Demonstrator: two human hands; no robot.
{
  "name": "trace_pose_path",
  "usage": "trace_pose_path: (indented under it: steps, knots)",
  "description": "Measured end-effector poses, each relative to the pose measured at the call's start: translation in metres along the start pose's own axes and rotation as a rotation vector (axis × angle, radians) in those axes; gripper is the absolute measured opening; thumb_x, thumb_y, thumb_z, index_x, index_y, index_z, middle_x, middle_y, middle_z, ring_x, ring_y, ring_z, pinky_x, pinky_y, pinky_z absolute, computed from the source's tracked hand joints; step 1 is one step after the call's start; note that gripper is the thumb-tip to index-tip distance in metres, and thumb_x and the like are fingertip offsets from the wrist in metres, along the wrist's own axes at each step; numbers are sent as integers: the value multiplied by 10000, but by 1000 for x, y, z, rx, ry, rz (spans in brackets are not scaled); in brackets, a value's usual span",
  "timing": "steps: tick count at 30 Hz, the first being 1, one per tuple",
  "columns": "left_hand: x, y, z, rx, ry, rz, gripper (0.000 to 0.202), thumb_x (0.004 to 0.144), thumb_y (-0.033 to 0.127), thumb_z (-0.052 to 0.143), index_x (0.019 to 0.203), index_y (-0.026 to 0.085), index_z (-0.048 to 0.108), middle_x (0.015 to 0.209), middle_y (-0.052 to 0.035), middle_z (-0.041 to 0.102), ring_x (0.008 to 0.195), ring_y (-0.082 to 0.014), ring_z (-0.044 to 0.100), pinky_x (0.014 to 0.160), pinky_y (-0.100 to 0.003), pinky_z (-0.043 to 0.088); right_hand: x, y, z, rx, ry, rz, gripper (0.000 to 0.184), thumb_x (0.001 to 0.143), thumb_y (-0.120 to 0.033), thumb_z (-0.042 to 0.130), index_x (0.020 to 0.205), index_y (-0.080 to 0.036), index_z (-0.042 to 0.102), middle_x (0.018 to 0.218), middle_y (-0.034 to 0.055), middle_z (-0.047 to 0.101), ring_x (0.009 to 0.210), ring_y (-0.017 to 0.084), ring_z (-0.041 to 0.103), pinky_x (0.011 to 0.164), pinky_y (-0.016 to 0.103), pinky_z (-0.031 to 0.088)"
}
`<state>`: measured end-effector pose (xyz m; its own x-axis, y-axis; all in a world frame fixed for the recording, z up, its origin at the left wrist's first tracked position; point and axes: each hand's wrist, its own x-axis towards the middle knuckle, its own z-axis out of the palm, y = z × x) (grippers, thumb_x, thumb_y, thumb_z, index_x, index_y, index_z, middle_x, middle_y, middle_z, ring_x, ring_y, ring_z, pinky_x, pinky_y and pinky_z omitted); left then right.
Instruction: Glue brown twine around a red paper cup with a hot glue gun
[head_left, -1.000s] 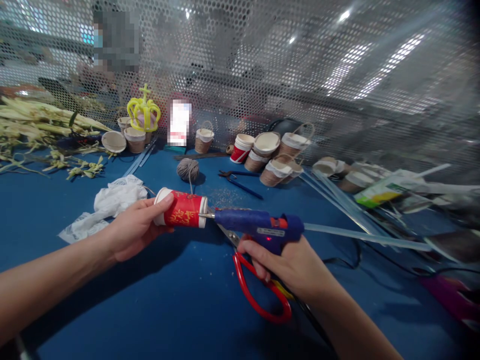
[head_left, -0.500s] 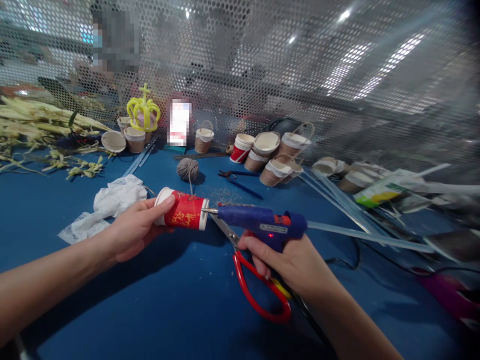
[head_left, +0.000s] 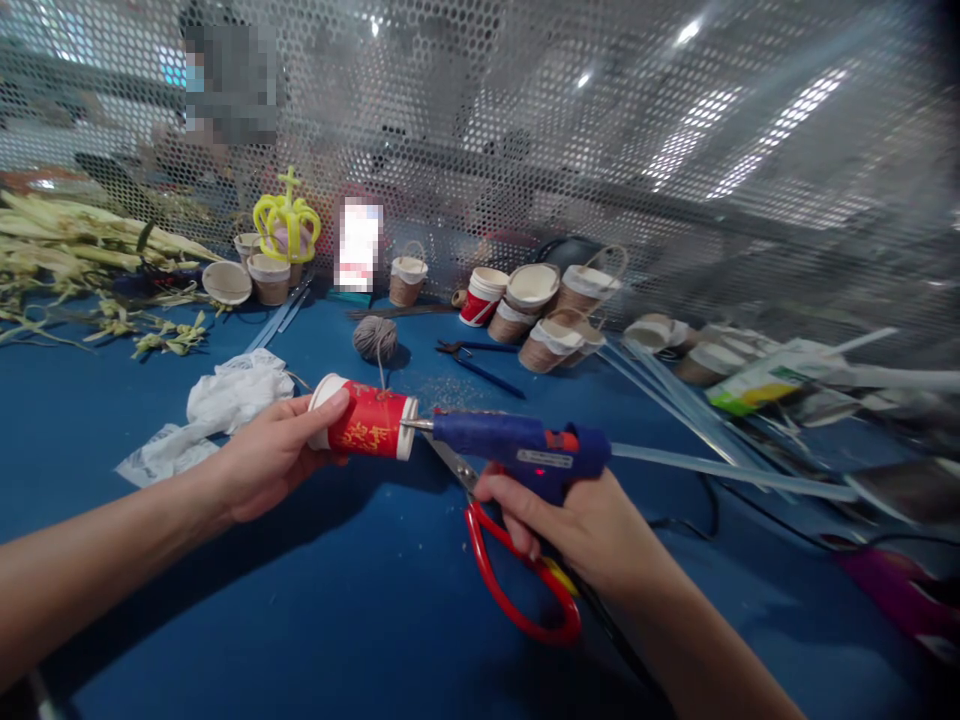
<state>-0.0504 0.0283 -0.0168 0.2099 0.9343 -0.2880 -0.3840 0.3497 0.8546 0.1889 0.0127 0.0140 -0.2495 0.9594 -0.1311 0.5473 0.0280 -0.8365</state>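
A red paper cup [head_left: 371, 422] with gold lettering lies sideways in my left hand [head_left: 274, 455], whose thumb and fingers close around its left end. My right hand [head_left: 559, 520] grips a blue hot glue gun [head_left: 495, 445] with a small red light glowing on its side. The gun's metal nozzle is at the cup's right end; whether it touches is hard to tell. A long clear glue stick [head_left: 720, 470] sticks out of the gun's back. Red-handled scissors [head_left: 480, 560] lie beneath the gun, partly hidden by my right hand.
Behind the cup sit a grey yarn ball [head_left: 375, 340] and blue-handled pliers [head_left: 487, 370]. White lace fabric [head_left: 232, 400] lies left. Twine-wrapped cups [head_left: 551, 340], a yellow crown [head_left: 287, 225] and a lit phone [head_left: 358, 245] stand along the perforated metal screen [head_left: 450, 120]. A black cord [head_left: 780, 520] runs right.
The glue gun has shifted very slightly left, its nozzle a little further toward the cup's end. Both hands keep their holds.
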Motion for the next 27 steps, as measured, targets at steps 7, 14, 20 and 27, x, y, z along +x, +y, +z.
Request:
trace_pose_path:
  steps: [7,14,20,27]
  knots:
    - [1,0,0,-3,7,41,219,742,313,623,844,123,659,785,-64,676,656,-137,570,555,-211,438,-1,-2,2,-4,-130,60,278,713,-397,591,554,-173,556,374,-42,480,348,73,430,396,206,387]
    - [1,-1,1,-35,-8,48,166,740,284,629,802,139,680,706,-27,684,615,-113,569,552,-186,440,0,0,-2,31,-35,-47,283,760,-453,526,710,-180,583,407,-50,498,371,79,458,405,201,396]
    - [1,-2,-1,-25,-10,62,180,730,288,640,816,136,684,724,-45,699,628,-124,585,565,-195,426,0,1,1,-1,-133,45,267,726,-415,588,628,-167,567,386,-51,483,357,74,436,408,207,396]
    - [2,-3,-2,41,-58,147,153,745,264,628,836,157,691,798,-33,711,735,-137,599,731,-223,425,0,-2,-6,137,-116,-47,266,783,-422,514,735,-169,580,401,-50,489,362,77,435,404,212,361]
